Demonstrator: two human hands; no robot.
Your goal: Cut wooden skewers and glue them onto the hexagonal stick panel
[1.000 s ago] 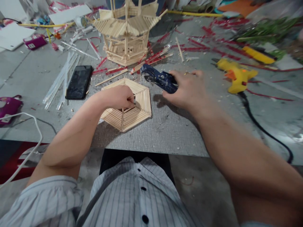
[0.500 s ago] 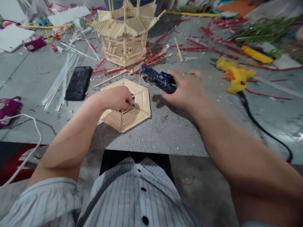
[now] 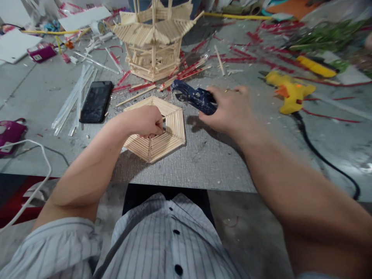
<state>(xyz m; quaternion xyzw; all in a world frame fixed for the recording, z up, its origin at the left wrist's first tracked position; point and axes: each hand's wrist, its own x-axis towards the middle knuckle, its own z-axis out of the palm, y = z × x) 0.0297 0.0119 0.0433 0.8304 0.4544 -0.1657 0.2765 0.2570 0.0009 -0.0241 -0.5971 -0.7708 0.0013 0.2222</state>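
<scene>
nearest is the person's striped shirt (image 3: 162,240), below the edge of the grey table (image 3: 209,166). just past that edge a hexagonal panel (image 3: 164,142) of pale sticks lies flat, with an opening at its middle. the left hand (image 3: 145,121) reaches over it, fingers curled in and drawn together at the opening; whether they pinch a stick cannot be told. over the last second the fingertips have dipped slightly towards the near side of the opening, while the panel has hardly stirred. so small a change suggests careful adjustment, with the work centred on that inner rim. to the panel's right, the right hand (image 3: 228,110) has its fingers wrapped around a dark blue hand tool (image 3: 196,97), apart from the panel; that grip looks unchanged. farther off, a black phone (image 3: 97,102) lies to the left, a yellow glue gun (image 3: 290,93) to the right, and beyond stands a roofed stick model (image 3: 154,42).
</scene>
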